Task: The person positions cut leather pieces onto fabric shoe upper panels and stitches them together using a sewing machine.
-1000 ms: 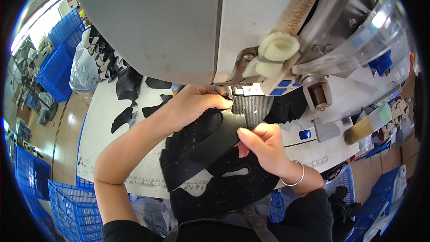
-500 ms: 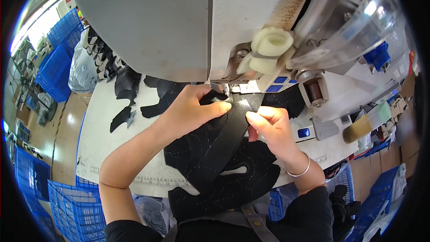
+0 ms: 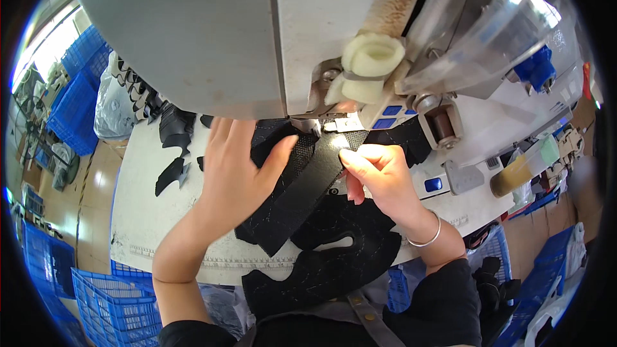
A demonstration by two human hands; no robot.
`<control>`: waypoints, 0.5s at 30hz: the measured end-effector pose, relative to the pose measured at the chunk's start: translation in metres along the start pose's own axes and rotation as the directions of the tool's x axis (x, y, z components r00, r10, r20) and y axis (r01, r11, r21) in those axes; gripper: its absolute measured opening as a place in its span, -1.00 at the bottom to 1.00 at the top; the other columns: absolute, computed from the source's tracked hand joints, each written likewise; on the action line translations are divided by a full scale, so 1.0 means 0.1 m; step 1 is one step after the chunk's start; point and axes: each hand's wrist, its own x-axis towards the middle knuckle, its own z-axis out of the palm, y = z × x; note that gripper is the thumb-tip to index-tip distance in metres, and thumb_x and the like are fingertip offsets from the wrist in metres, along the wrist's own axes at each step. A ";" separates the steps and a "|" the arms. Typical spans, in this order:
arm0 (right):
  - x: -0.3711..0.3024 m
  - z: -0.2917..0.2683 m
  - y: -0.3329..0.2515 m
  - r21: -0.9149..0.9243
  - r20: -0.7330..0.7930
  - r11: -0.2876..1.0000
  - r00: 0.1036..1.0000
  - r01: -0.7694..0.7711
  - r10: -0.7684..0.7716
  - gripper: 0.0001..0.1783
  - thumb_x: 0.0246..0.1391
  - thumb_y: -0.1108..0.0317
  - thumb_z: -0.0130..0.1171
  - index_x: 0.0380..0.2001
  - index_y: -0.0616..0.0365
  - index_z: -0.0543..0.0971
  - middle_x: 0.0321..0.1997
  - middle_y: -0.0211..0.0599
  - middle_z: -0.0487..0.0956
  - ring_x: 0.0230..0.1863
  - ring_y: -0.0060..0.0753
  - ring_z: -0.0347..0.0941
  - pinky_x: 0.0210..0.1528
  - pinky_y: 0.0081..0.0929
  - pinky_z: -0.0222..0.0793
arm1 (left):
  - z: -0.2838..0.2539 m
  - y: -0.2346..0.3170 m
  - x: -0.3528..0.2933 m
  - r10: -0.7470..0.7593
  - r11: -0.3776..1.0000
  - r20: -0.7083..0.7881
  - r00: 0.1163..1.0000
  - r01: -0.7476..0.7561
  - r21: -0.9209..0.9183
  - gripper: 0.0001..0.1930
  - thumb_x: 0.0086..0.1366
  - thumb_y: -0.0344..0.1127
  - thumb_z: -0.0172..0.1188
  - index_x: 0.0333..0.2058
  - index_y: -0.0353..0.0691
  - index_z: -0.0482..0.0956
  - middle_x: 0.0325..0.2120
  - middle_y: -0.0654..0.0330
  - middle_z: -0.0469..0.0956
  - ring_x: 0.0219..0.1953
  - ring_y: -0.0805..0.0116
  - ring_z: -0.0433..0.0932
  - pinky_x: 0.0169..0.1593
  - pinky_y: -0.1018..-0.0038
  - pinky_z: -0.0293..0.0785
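Both hands have slid nearer the needle: the left hand lies flat, fingers spread, pressing the black fabric piece onto the white table under the sewing machine; the right hand pinches its edge

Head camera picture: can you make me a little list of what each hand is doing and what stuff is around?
Place: white worktable under a grey sewing machine
Left hand: lies flat on the black fabric piece, pressing it down
Right hand: pinches the fabric's edge near the needle area
Wrist: silver bangle on the right wrist
Fabric: black, with stitched lines, hanging over the table's near edge
Nearby: more black cut pieces on the left of the table
Floor: blue plastic crates
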 end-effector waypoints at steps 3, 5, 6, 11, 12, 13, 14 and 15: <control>0.01 0.02 0.01 0.010 -0.027 1.000 1.000 -0.004 0.005 -0.62 0.26 0.25 0.08 -0.56 0.30 0.57 -0.73 -0.39 0.49 -0.72 -0.70 0.36 -0.64 -0.71 0.24 | -0.06 0.08 -0.16 0.348 0.934 0.002 0.937 -0.347 0.082 -0.70 0.03 -0.31 0.35 -0.29 -0.31 0.53 -0.28 0.07 0.52 -0.29 0.19 0.46 -0.17 0.30 0.39; -0.01 0.07 0.00 0.019 -0.039 1.000 0.999 -0.009 0.010 -0.62 0.26 0.26 0.07 -0.56 0.29 0.57 -0.74 -0.40 0.49 -0.72 -0.70 0.35 -0.64 -0.71 0.24 | 0.03 0.34 -0.25 0.446 0.873 0.064 0.893 -0.450 0.188 -0.64 -0.01 -0.31 0.34 -0.24 -0.36 0.56 -0.29 0.05 0.52 -0.31 0.19 0.46 -0.17 0.28 0.39; -0.01 0.07 0.01 0.014 -0.034 1.000 0.999 0.007 -0.006 -0.62 0.27 0.25 0.06 -0.56 0.28 0.57 -0.73 -0.42 0.49 -0.70 -0.71 0.35 -0.64 -0.70 0.25 | 0.11 0.39 -0.30 0.496 0.796 0.060 0.866 -0.482 0.367 -0.60 -0.07 -0.32 0.31 -0.23 -0.41 0.58 -0.31 0.07 0.54 -0.36 0.22 0.46 -0.16 0.27 0.40; -0.07 0.06 -0.12 -0.093 -0.001 0.995 0.999 -0.036 0.036 -0.68 0.22 0.28 0.11 -0.56 0.24 0.56 -0.72 -0.40 0.48 -0.69 -0.64 0.38 -0.64 -0.64 0.25 | 0.26 0.37 -0.38 0.510 0.749 -0.013 0.860 -0.437 0.497 -0.67 -0.09 -0.44 0.21 -0.26 -0.36 0.62 -0.30 0.13 0.56 -0.39 0.33 0.44 -0.06 0.25 0.41; -0.11 0.02 -0.15 -0.352 0.054 0.924 0.988 0.153 -0.143 -0.73 0.17 0.31 0.16 -0.57 0.22 0.56 -0.73 -0.36 0.44 -0.72 -0.57 0.36 -0.66 -0.59 0.22 | 0.23 0.37 -0.36 0.496 0.756 0.001 0.868 -0.433 0.490 -0.67 -0.09 -0.46 0.20 -0.26 -0.33 0.64 -0.30 0.16 0.56 -0.40 0.34 0.44 -0.01 0.24 0.39; -0.15 -0.02 -0.19 -0.569 0.154 0.753 0.942 0.331 -0.298 -0.77 0.12 0.34 0.21 -0.57 0.21 0.56 -0.75 -0.32 0.41 -0.75 -0.49 0.35 -0.67 -0.54 0.19 | 0.20 0.36 -0.34 0.481 0.763 0.016 0.876 -0.428 0.484 -0.67 -0.08 -0.47 0.18 -0.25 -0.29 0.65 -0.31 0.19 0.56 -0.42 0.35 0.43 0.04 0.23 0.38; -0.22 -0.03 -0.25 -0.645 0.177 0.654 0.910 0.395 -0.375 -0.92 -0.07 0.44 0.29 -0.48 0.16 0.58 -0.60 -0.28 0.45 -0.63 -0.30 0.40 -0.56 -0.41 0.24 | 0.20 0.33 -0.35 0.472 0.768 0.003 0.881 -0.413 0.489 -0.69 -0.08 -0.46 0.19 -0.27 -0.22 0.66 -0.33 0.25 0.57 -0.43 0.37 0.44 0.12 0.20 0.34; -0.21 -0.03 -0.30 -0.644 0.182 0.653 0.909 0.399 -0.375 -0.92 -0.07 0.44 0.29 -0.48 0.16 0.58 -0.60 -0.28 0.45 -0.63 -0.30 0.40 -0.56 -0.41 0.24 | 0.19 0.30 -0.34 0.470 0.768 0.000 0.883 -0.409 0.493 -0.69 -0.08 -0.46 0.19 -0.27 -0.22 0.66 -0.33 0.25 0.57 -0.43 0.37 0.44 0.12 0.20 0.34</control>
